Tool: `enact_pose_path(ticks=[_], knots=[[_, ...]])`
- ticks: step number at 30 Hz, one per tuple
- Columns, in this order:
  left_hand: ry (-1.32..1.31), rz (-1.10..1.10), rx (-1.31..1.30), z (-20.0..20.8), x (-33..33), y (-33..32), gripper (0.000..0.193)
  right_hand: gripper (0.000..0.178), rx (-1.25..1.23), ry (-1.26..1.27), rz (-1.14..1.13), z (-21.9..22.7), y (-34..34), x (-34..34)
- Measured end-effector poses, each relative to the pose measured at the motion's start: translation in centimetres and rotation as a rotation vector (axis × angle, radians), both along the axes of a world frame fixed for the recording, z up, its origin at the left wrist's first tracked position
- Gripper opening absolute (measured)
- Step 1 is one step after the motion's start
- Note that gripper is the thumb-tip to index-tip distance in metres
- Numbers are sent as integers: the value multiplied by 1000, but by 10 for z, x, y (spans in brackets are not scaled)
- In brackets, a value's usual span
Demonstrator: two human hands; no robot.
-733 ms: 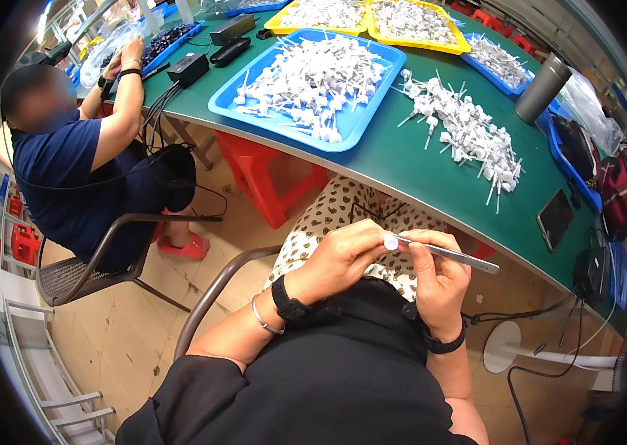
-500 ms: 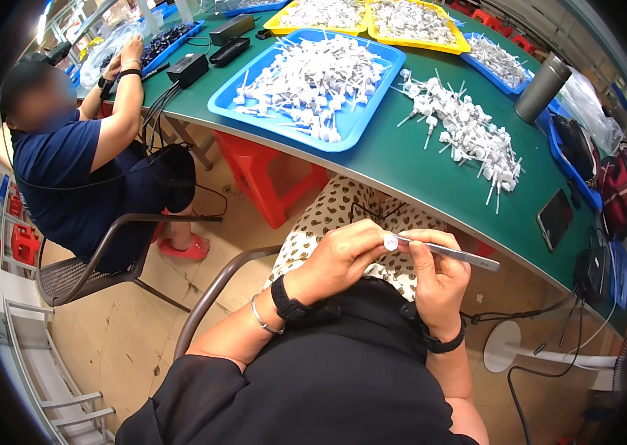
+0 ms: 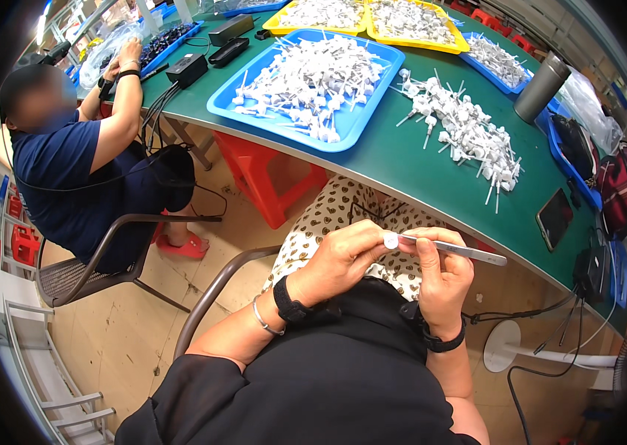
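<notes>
At far left, a blue tray [image 3: 193, 31] holds dark parts; a larger blue tray [image 3: 358, 122] is heaped with white stemmed pieces, two yellow trays [image 3: 432, 47] behind it likewise. Over the lap [image 3: 317, 215], the left hand's [image 3: 339, 259] fingertips pinch a small white disc [image 3: 391, 240]; the right hand [image 3: 443, 278] pinches a slim metal tool [image 3: 473, 254]. Stemmed pieces lie in a loose pile [image 3: 477, 141] and fill a farther blue tray [image 3: 466, 53].

Two yellow trays [image 3: 425, 48]; one flask [image 3: 543, 87]; one phone [image 3: 555, 219]; one metal tool [image 3: 478, 254].
</notes>
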State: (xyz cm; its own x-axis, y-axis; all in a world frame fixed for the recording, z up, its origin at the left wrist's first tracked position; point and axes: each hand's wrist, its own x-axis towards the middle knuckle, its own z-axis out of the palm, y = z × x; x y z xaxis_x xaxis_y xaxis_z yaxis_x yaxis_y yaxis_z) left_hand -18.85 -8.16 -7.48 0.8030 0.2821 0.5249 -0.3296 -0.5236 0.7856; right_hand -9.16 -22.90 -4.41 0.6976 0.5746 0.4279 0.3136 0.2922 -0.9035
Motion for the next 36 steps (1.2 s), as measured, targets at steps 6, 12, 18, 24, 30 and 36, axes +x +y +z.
enact_pose_path(ticks=[6, 12, 18, 24, 30, 36], knots=[[-16, 31, -8, 0, 1, -3, 16, 8, -45, -104, -27, 1, 0, 0], [-39, 26, -6, -1, 2, -3, 16, 6, -87, -228, -83, -4, 2, -1], [-35, -20, 31, -6, 0, 1, 16, 8, -246, -142, -13, 10, -4, -1], [13, -39, -16, -1, 0, 4, 15, 10, -98, 144, 36, 17, -8, 5], [68, -77, -218, 1, -3, 2, 18, 15, -32, 69, 5, 28, -19, 15], [65, -94, -272, 8, -4, 1, 19, 16, 8, 156, 43, 21, -16, 15]])
